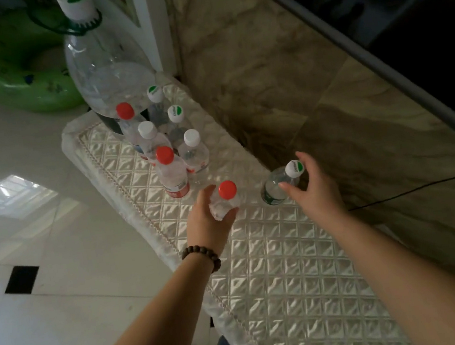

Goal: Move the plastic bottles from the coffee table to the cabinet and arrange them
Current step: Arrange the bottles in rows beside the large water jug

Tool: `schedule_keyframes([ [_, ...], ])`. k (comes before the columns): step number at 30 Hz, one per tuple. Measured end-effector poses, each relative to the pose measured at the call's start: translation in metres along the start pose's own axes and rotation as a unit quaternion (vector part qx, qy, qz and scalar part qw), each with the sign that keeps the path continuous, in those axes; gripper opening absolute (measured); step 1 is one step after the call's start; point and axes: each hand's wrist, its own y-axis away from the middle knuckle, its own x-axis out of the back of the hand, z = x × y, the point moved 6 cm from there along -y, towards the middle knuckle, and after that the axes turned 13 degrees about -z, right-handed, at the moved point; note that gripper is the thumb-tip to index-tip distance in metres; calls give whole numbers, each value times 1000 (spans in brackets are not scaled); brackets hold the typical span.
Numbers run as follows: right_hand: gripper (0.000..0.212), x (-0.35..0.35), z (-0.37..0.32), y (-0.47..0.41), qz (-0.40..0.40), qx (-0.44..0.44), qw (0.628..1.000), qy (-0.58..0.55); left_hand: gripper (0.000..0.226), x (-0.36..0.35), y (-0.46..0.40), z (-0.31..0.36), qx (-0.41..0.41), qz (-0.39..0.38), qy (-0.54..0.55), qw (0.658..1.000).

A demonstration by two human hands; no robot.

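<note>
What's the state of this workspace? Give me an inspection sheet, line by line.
Surface: cabinet top under a quilted white cover, near half bare.
Job's things: six small bottles upright in a cluster at the far end, beside one large bottle; red-capped bottle and green-and-white-capped bottle nearer.
Clutter: nothing seen.
Hands: left hand wraps the red-capped bottle; right hand closes on the green-and-white-capped bottle. Bead bracelet on left wrist.
Cables: thin black cable along the marble wall.
Surroundings: pale tiled floor, green swim ring, dark screen at upper right.
</note>
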Motion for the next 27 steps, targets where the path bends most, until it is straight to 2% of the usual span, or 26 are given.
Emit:
schedule_keyframes([
  [4, 50, -10, -4, -10, 8, -10, 1000, 7, 60, 24, 13, -11, -7, 42, 36, 998],
  [8, 36, -22, -23, -16, 8, 17, 1000, 17, 60, 45, 18, -22, 15, 81, 54, 995],
  [14, 35, -62, -86, -36, -59, 119, 989, 59, 57, 55, 3, -26, 27, 111, 55, 992],
  [21, 34, -93, -105, -54, -101, 130, 984, 67, 58, 47, -13, -26, 47, 117, 34, 991],
  [24, 34, -94, -105, -59, -103, 129, 984, 73, 65, 46, -14, -27, 46, 106, 23, 993],
  [27, 39, -91, -103, -62, -119, 129, 982, 65, 85, 46, -10, -27, 55, 73, 39, 995],
])
